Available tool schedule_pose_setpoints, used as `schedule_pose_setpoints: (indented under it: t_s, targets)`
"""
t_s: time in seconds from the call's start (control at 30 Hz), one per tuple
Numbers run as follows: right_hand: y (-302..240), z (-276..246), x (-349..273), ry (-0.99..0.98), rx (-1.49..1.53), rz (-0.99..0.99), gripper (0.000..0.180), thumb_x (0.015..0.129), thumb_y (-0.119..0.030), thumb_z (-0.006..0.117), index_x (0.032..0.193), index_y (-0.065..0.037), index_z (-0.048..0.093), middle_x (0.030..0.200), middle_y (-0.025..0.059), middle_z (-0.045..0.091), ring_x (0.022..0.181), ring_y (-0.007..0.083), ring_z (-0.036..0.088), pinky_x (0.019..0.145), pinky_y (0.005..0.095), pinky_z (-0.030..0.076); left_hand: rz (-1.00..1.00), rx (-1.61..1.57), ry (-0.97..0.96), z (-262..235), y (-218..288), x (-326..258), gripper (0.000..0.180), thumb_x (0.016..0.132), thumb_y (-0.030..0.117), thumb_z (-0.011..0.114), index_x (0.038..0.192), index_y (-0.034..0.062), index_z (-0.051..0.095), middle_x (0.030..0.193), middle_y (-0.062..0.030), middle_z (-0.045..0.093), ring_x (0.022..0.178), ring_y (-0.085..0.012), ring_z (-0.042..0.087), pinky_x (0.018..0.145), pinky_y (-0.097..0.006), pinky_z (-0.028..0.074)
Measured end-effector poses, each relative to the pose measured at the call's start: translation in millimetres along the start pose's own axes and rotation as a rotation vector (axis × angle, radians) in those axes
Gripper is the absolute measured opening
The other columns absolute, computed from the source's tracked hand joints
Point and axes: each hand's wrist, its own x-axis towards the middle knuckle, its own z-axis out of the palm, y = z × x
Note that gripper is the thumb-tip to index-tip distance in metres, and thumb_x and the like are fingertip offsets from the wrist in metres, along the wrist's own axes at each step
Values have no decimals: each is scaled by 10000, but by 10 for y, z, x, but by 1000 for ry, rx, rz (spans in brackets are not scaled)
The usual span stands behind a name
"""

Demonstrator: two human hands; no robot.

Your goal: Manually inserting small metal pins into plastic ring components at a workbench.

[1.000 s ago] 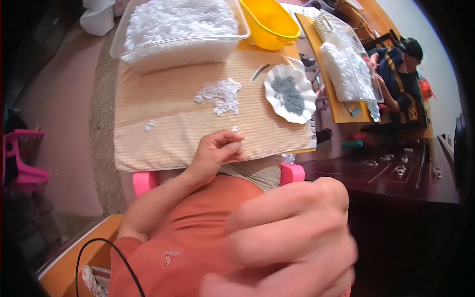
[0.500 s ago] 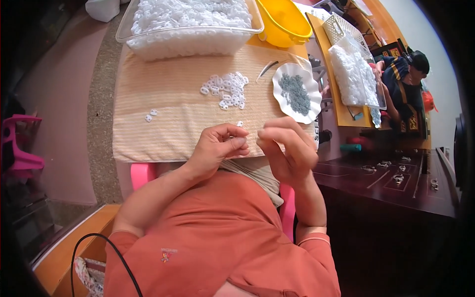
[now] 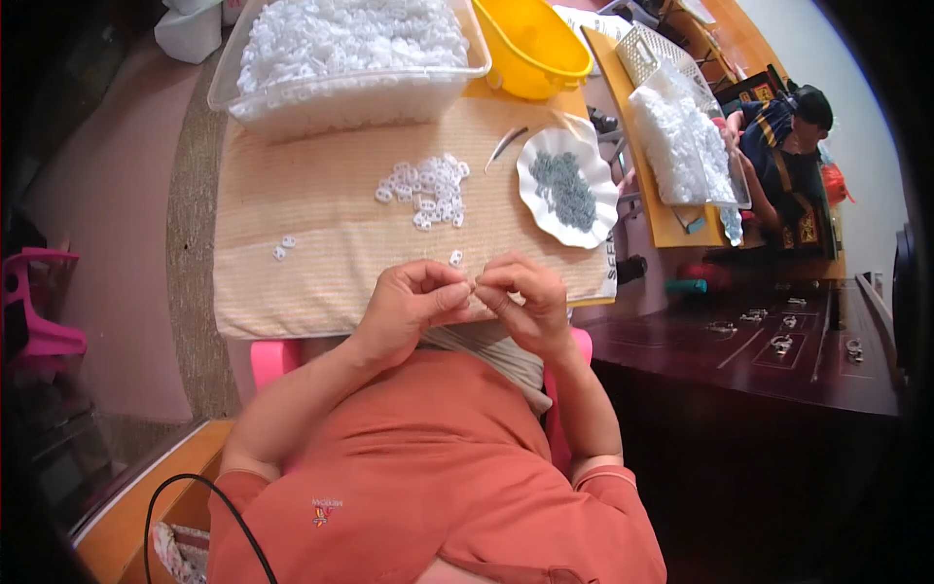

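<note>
My left hand [image 3: 418, 304] and my right hand [image 3: 525, 304] meet fingertip to fingertip above the towel's near edge. Both are pinched closed; whatever sits between the fingertips is too small and hidden to name. Just beyond them lies one small white plastic piece with two holes [image 3: 455, 258]. Farther off is a loose pile of the same white pieces [image 3: 426, 187], and two more white pieces [image 3: 284, 247] rest at the left. To the right, a white wavy-rimmed dish [image 3: 605, 206] holds many small grey-green parts [image 3: 564, 190]. Curved tweezers [image 3: 505, 148] lie beside the dish.
A clear plastic bin [image 3: 341, 115] full of white pieces and a yellow basin [image 3: 535, 58] stand at the table's back. The striped towel [image 3: 292, 297] covers the tabletop. At right, another person [image 3: 783, 146] sits by a second bin [image 3: 686, 146]; dark panels [image 3: 671, 341] are nearer.
My right hand has come left and down, and its fingertips now meet those of my left hand. The view has shifted slightly; the pieces on the towel look the same.
</note>
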Motion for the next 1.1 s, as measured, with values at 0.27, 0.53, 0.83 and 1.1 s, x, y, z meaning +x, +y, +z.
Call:
schedule_pose_setpoints:
  t_s: [0.27, 0.53, 0.83, 1.1]
  targets:
    - [163, 41, -190, -74, 187, 88, 77, 820, 77, 652, 887, 38, 653, 873, 96, 616, 707, 114, 602, 601, 224, 483, 22, 2, -110, -27, -51, -25, 121, 850, 38, 685, 876, 56, 568, 830, -44, 634, 725, -142, 647, 687, -285, 572]
    - [168, 63, -195, -101, 537, 195, 75, 862, 56, 626, 931, 58, 655, 926, 112, 611, 743, 146, 646, 636, 243, 528, 48, -6, -160, -15, -28, -23, 109, 866, 34, 665, 894, 47, 561, 837, -50, 638, 762, -148, 652, 711, -293, 576]
    - [213, 176, -210, -8, 440, 248, 81, 903, 17, 581, 958, 42, 635, 867, 68, 621, 758, 114, 615, 658, 239, 530, 24, -93, -104, 5, -15, -39, 96, 882, 32, 639, 944, 63, 573, 854, -59, 643, 742, -150, 647, 686, -290, 575]
    - [226, 207, -243, 22, 352, 261, 68, 878, 51, 600, 942, 51, 623, 872, 74, 625, 712, 108, 612, 642, 236, 508, 18, -76, -18, -41, -115, -21, 107, 885, 29, 632, 981, 64, 604, 823, -73, 649, 724, -163, 644, 685, -314, 571]
